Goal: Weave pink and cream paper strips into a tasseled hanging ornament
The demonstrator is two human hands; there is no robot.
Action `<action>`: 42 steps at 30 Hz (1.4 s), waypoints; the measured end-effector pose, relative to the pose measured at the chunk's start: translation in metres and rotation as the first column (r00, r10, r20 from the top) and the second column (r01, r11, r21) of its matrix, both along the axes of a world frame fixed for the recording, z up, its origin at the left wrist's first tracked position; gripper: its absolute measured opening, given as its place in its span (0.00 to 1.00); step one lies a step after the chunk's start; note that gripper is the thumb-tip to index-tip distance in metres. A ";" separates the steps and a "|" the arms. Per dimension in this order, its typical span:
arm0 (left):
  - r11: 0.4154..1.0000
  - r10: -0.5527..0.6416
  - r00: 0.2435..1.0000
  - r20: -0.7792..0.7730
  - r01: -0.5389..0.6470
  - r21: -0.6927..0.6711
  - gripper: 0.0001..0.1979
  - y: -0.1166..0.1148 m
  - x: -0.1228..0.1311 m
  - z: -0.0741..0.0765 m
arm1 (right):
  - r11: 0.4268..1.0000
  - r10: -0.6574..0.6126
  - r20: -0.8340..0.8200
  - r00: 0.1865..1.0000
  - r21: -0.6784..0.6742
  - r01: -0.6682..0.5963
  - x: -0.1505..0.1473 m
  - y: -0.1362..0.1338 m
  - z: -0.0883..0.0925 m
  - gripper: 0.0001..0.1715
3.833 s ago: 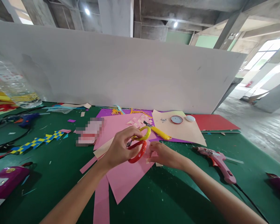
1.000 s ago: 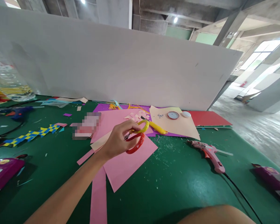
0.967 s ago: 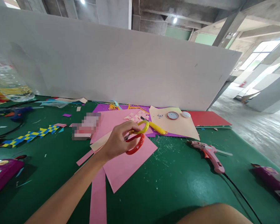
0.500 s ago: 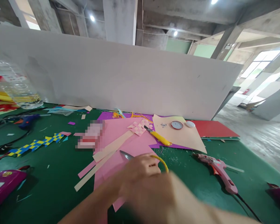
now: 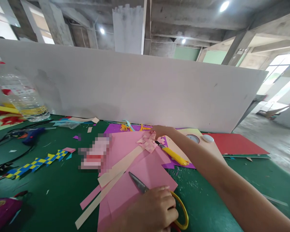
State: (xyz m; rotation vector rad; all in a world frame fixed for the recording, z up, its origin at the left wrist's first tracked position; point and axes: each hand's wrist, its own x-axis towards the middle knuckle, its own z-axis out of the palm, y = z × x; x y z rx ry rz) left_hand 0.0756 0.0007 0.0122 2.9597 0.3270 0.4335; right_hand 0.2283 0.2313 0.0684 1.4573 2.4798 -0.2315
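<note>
My left hand (image 5: 152, 211) is closed on the handles of yellow-and-red scissors (image 5: 145, 190), low on a pink paper sheet (image 5: 140, 180); the grey blades point up and left. My right hand (image 5: 160, 130) reaches far forward to a small pink-and-cream woven paper piece (image 5: 148, 143) and touches its far edge; the fingers are mostly hidden behind the hand. A yellow utility knife (image 5: 172, 154) lies just right of the woven piece, under my right forearm.
Cream and pink paper strips (image 5: 116, 169) lie left of the scissors. A blue-and-yellow woven strip (image 5: 36, 162), a blue glue gun (image 5: 30, 134) and a plastic bottle (image 5: 16, 93) are at left. A white board (image 5: 135, 87) walls the green table (image 5: 50, 193). Red sheet (image 5: 239, 148) at right.
My left hand has lowered the scissors toward the near edge of the pink sheet. My right arm came back into view and stretched forward to the woven piece. The camera tilted up.
</note>
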 end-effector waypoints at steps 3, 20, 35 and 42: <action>1.000 0.004 1.000 0.031 -0.003 -0.016 0.07 0.002 0.001 -0.005 | 0.993 -0.013 0.058 0.998 -0.117 0.020 0.003 0.012 0.000 0.19; 0.598 0.756 0.501 0.420 -0.269 -0.755 0.07 0.014 -0.005 0.012 | 0.997 -0.036 -0.425 0.905 -0.082 0.002 0.037 -0.043 0.092 0.04; 0.380 0.843 0.389 0.372 0.061 -0.923 0.18 0.028 -0.016 0.010 | 0.993 -0.103 -0.390 0.915 -0.089 0.074 -0.012 -0.063 0.006 0.23; 0.413 0.800 0.460 0.384 0.040 -0.910 0.19 0.021 -0.015 0.014 | 0.984 -0.176 -0.275 0.945 -0.069 0.164 -0.027 -0.045 -0.028 0.19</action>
